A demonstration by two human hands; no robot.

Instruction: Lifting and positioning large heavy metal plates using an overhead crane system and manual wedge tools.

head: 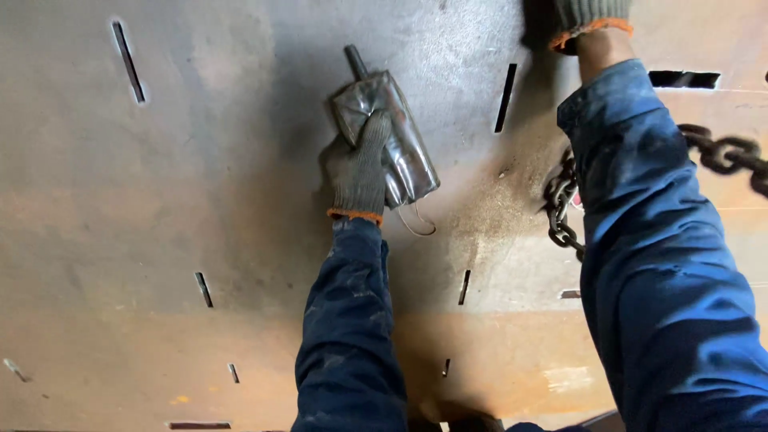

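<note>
My left hand, in a grey knitted glove with an orange cuff, is closed around a dark, shiny wrapped tool that I press flat against the rusty steel plate. I hold it low on its body, fingers curled over the wrap, so that the thin metal stem at its top end points up and away from me along the plate. The tool lies near the middle of the plate, between two narrow slots, and leans slightly to the left. Its covering looks like crinkled dark plastic or tape, glossy where the light catches the folds, and a thin loop of wire or cord hangs from its lower end beside my wrist.

My right hand reaches high to the top edge of the view, probably bracing on the plate there to steady me; only the glove cuff shows, so I cannot tell whether those fingers are open or shut. A heavy dark chain runs behind my right sleeve, and its links hang down against the plate just left of that forearm.
</note>
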